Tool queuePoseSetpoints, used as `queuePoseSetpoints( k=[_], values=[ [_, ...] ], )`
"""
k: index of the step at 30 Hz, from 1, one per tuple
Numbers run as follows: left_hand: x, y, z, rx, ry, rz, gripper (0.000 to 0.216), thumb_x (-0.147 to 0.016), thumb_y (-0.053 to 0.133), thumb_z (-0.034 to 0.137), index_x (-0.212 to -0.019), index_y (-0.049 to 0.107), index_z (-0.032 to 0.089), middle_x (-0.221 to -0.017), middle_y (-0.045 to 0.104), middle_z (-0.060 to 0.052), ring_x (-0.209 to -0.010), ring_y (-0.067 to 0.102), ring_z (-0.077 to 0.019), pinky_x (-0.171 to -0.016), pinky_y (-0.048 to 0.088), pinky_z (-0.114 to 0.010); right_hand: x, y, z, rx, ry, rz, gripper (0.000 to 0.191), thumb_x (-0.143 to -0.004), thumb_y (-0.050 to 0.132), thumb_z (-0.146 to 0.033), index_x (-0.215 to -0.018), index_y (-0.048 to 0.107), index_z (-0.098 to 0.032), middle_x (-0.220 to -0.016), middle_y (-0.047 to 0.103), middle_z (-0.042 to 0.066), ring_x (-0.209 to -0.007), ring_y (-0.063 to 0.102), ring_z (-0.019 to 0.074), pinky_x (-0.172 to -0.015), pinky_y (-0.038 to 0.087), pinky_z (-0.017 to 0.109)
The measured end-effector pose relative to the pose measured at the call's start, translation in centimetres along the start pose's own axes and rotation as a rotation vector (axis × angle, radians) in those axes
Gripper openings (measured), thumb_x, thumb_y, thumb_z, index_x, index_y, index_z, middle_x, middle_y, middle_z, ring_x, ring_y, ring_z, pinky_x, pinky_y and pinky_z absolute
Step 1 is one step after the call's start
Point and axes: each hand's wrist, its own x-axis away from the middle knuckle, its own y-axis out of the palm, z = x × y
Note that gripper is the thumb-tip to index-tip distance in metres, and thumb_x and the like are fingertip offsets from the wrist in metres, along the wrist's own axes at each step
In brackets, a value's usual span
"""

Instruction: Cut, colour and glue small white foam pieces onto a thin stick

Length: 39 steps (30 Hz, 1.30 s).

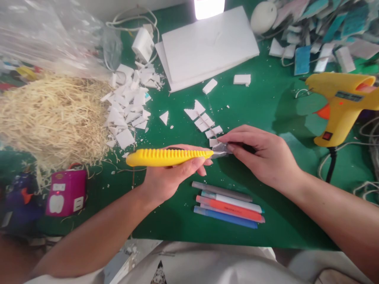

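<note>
My left hand (pixel 167 179) is wrapped round a yellow utility knife (pixel 166 157), its ribbed handle lying level and its blade pointing right. The fingers of my right hand (pixel 263 156) are pinched together at the blade's tip. A small greyish, see-through scrap (pixel 219 149) shows beside these fingertips; what exactly they grip is unclear. Small cut white board pieces (pixel 204 121) lie just beyond, with a thin grey strand across them. Nearer my body, several coloured markers (pixel 229 207) rest side by side below both hands.
White sheets (pixel 207 47) lie at the back under a bright lamp (pixel 209 8). White scraps (pixel 130 104) and pale shredded straw (pixel 53 114) are heaped at left, near a magenta power socket box (pixel 66 193). A yellow glue gun (pixel 340 102) with a cord stands right.
</note>
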Motion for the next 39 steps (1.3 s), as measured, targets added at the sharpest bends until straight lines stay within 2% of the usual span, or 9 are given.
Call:
queuePoseSetpoints(
  k=[5,8,13,29,34,39],
  values=[
    [0.14,0.02,0.26,-0.158,0.213,0.032,0.019,-0.091,0.075,0.018,-0.108,0.079,0.022,-0.098,0.081,-0.004,-0.072,0.075,-0.0139,-0.069,0.067,-0.027,-0.04,0.05,0.02,-0.008,0.003,-0.002,0.028,-0.091,0.06,-0.011,-0.102,0.08,-0.026,-0.101,0.078,0.003,-0.085,0.073,0.0165,-0.075,0.062,0.029],
    [0.2,-0.07,0.42,-0.273,0.276,0.016,0.023,-0.088,0.076,0.013,-0.109,0.078,0.02,-0.102,0.081,-0.005,-0.077,0.075,-0.0144,-0.075,0.067,-0.028,-0.08,0.07,-0.01,-0.011,0.004,-0.006,0.026,-0.091,0.06,-0.012,-0.102,0.08,-0.026,-0.101,0.078,0.003,-0.086,0.073,0.0167,-0.075,0.062,0.029],
    [0.22,0.02,0.67,-0.364,0.304,-0.001,0.021,-0.087,0.077,0.014,-0.108,0.078,0.017,-0.1,0.08,-0.005,-0.078,0.074,-0.0124,-0.076,0.065,-0.023,-0.07,0.01,-0.14,-0.011,0.001,0.004,0.028,-0.09,0.06,-0.01,-0.102,0.08,-0.024,-0.102,0.079,0.003,-0.087,0.073,0.0161,-0.075,0.062,0.028],
    [0.28,0.02,0.86,-0.463,0.355,-0.023,0.022,-0.089,0.075,0.016,-0.111,0.076,0.018,-0.104,0.081,-0.005,-0.08,0.075,-0.0128,-0.08,0.065,-0.026,-0.04,0.04,-0.06,-0.022,0.005,0.008,0.027,-0.09,0.061,-0.012,-0.101,0.08,-0.027,-0.102,0.079,0.003,-0.088,0.074,0.0169,-0.076,0.062,0.03],
    [0.12,-0.01,0.88,-0.471,0.353,-0.024,0.021,-0.089,0.075,0.016,-0.11,0.075,0.017,-0.104,0.08,-0.006,-0.08,0.075,-0.0126,-0.08,0.065,-0.025,-0.07,0.01,-0.11,-0.019,0.003,0.01,0.026,-0.09,0.061,-0.011,-0.101,0.08,-0.026,-0.102,0.079,0.003,-0.087,0.074,0.0165,-0.076,0.062,0.029],
    [0.02,-0.02,0.9,-0.494,0.385,-0.075,0.018,-0.088,0.074,0.016,-0.106,0.075,0.018,-0.098,0.081,-0.005,-0.077,0.075,-0.0126,-0.075,0.064,-0.023,-0.08,-0.01,-0.08,-0.014,0.0,0.009,0.026,-0.09,0.061,-0.012,-0.101,0.08,-0.026,-0.101,0.079,0.003,-0.086,0.074,0.0168,-0.075,0.062,0.029]
  ],
)
